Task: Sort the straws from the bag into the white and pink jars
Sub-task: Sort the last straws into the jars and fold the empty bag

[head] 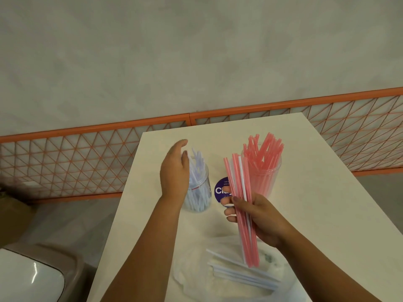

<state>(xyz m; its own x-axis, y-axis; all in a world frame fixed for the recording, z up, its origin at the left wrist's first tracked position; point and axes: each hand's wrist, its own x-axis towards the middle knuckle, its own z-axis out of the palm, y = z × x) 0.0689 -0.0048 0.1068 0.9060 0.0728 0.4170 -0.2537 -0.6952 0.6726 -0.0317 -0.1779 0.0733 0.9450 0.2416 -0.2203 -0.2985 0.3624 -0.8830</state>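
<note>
A mixed bundle of straws [242, 205], mostly pink with at least one white among them, is held upright in the right hand [259, 216], whose fingers and thumb are curled round the lower half of the bundle. The left hand [174, 171] is seen spread and holding nothing, its fingers relaxed just beside the tops of the white straws [197, 171] standing in the clear jar [199, 192] directly to its right. The jar of pink straws [262, 168] stands just beyond the right hand, and a purple lid [220, 189] lies between the two jars. Below the right hand, the plastic bag [196, 277] is spread on the white table [305, 192] with several white straws [239, 273] left on it.

The sorting appears well advanced. For the step in hand, the white straw would best be pinched near its top and drawn straight up out of the bundle while the grip below is slackened only slightly, so that no pink ones are dragged along. It should then be lowered end-first into the jar nearest the left hand; a sideways knock could tip that light jar.
</note>
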